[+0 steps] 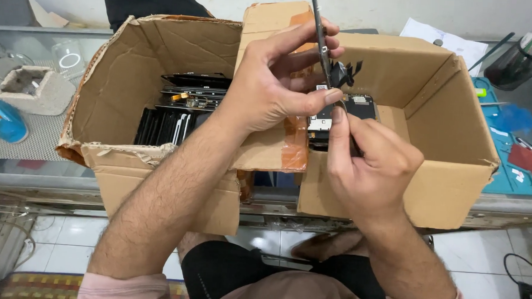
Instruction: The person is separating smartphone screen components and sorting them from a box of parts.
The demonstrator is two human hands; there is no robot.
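Thin phone panel (320, 35), light, stiff, fragile: we pinch its edges with our left hand (269, 87); our right hand (367, 163) pinches its dangling flex cable (343, 75).

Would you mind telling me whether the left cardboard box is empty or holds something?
Not empty: the left cardboard box, flaps open, holds dark flat panels stacked on edge.

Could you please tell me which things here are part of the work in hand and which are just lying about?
In hand:
- thin phone panel, held edge-on by left hand and right hand
- its black flex cable
- cardboard boxes of panels

Lying about:
- blue mat
- pen cup
- blue tape dispenser
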